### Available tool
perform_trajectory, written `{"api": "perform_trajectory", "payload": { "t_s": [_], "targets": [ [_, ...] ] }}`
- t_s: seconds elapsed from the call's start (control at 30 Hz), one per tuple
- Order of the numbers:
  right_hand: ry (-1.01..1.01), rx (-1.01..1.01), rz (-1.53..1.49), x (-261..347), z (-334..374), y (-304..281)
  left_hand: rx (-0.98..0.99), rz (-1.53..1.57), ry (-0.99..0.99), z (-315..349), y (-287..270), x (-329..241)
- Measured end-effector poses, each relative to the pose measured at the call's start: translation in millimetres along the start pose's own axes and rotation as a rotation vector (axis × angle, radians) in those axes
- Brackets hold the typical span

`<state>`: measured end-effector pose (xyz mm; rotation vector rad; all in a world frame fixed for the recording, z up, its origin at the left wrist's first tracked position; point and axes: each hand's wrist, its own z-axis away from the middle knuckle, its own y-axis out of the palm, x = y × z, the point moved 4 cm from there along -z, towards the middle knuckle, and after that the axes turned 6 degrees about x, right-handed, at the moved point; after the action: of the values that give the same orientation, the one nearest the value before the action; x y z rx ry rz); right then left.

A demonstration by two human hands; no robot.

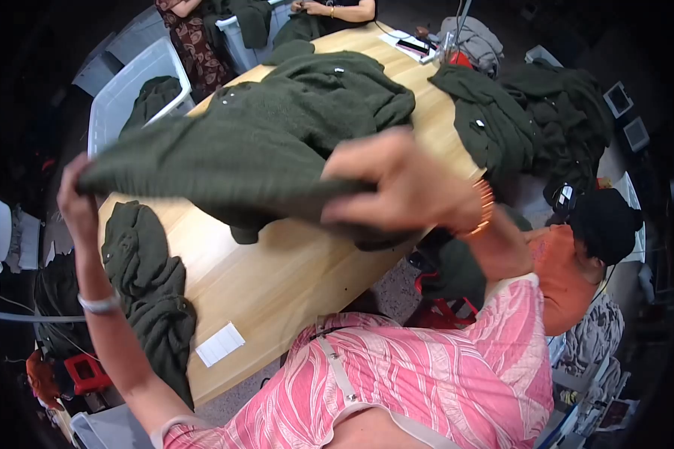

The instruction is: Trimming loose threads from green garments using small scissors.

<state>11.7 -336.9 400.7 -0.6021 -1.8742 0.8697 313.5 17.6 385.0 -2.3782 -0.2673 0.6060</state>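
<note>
A dark green knit sweater (225, 161) is stretched between my two hands above the wooden table (240, 284). My left hand (75, 191) grips one edge of it at the left, fingers closed round the cloth. At the right, my right hand (397, 179) pinches the near edge, the hand smeared by motion. The sweater's far part lies on the table, merging with more green knitwear (337, 82) behind it; where one piece ends and the other starts I cannot tell. Another dark green garment (142, 262) lies crumpled at the table's left edge.
A white paper slip (220, 344) lies near the front edge. Green garments (502, 120) are heaped at the right. A white bin (138, 86) stands beyond the left edge. A seated person in orange (565, 277) is at my right; others stand at the far end, near a phone (413, 47).
</note>
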Motion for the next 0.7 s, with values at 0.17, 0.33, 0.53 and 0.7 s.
{"api": "perform_trajectory", "payload": {
  "t_s": [0.17, 0.33, 0.53, 0.7],
  "targets": [
    [0.146, 0.413, -0.274, -43.9, 19.1, 191.4, 0.431, -0.544, -0.419, 227.3, 65.7, 47.6],
    [0.154, 0.473, -0.242, -55.9, 12.4, 317.6, 0.872, 0.815, -0.671, 241.8, 192.8, -127.8],
    [0.166, 0.781, -0.619, -81.0, 28.3, 310.0, 0.845, 0.99, -1.085, 280.8, 215.8, -148.8],
    [0.275, 0.781, -0.442, -131.9, 75.8, 253.5, 0.703, 0.899, -1.124, 324.5, 170.0, -131.9]
  ]
}}
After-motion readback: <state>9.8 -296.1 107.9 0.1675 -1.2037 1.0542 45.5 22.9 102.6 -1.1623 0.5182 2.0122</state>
